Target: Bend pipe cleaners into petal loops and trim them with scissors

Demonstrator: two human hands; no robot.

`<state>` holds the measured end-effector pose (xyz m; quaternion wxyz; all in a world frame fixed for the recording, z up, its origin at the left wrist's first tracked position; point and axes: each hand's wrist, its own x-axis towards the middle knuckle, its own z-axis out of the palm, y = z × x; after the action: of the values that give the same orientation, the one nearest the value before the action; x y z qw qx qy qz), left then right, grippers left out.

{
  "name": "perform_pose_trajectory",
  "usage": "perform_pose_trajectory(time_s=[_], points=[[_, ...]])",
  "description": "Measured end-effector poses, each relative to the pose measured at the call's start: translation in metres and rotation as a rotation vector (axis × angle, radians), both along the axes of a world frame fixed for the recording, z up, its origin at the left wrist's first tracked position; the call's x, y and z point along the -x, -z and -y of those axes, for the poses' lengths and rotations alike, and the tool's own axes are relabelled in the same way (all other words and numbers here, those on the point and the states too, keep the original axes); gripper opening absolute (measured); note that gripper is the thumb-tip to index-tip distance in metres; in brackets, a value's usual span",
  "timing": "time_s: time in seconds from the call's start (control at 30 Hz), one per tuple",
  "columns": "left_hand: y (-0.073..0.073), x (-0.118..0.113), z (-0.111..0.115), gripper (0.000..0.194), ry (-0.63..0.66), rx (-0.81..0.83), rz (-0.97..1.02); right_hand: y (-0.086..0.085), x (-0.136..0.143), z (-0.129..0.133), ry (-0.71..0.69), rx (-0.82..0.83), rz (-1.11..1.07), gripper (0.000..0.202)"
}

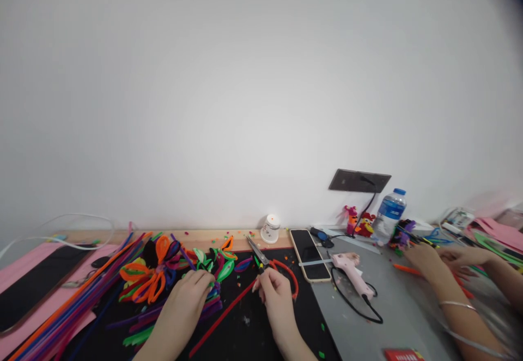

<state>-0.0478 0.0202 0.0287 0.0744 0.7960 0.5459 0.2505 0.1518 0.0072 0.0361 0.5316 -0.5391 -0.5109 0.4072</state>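
My left hand (191,291) is closed, fingers curled down at the edge of a pile of pipe-cleaner leaf loops (223,265); what its fingertips grip is hidden. My right hand (274,290) is closed with thumb and fingers together beside the scissors (258,251), whose red handles lie partly behind it. I cannot make out what it pinches. A red pipe cleaner (223,317) slants across the black mat (245,344) to its fingertips. Left of my left hand lies an orange pipe-cleaner flower (154,274), with short purple and green pieces (139,335) below.
Long pipe cleaners (81,306) and a dark phone (38,285) lie left. A white cup (270,228) stands by the wall. Right are a phone (309,256), a pink glue gun (353,275) with its cord, a water bottle (390,215) and a co-worker's hands (433,263).
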Motion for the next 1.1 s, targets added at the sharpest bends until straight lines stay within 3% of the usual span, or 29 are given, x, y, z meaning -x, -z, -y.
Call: perform_pose_trajectory(time_s=[0.17,0.33,0.43,0.5,0.6,0.73,0.9,1.1], points=[[-0.003,0.003,0.001,0.024,-0.003,-0.043,-0.076,-0.004,0.004,0.001,-0.094,0.038,-0.044,0.035],[0.009,0.008,-0.001,0.025,-0.016,-0.170,-0.040,-0.003,0.010,0.004,-0.236,0.072,0.020,0.030],[0.017,0.012,-0.004,0.027,-0.002,-0.239,-0.024,0.002,0.012,0.007,-0.268,0.022,0.168,0.020],[0.019,0.014,-0.004,0.029,0.011,-0.295,-0.007,0.005,0.013,0.009,-0.246,-0.050,0.315,0.026],[0.016,0.016,-0.004,0.032,0.018,-0.383,0.032,0.005,0.012,0.010,-0.248,-0.087,0.440,0.036],[0.009,0.013,-0.003,0.031,0.021,-0.475,0.099,-0.001,0.013,0.013,-0.326,-0.080,0.453,0.040],[0.009,0.012,-0.002,0.028,0.075,-0.434,0.141,-0.006,0.016,0.017,-0.449,-0.155,0.523,0.042],[0.009,0.013,-0.002,0.029,0.094,-0.370,0.135,-0.008,0.013,0.016,-0.410,-0.195,0.601,0.034]])
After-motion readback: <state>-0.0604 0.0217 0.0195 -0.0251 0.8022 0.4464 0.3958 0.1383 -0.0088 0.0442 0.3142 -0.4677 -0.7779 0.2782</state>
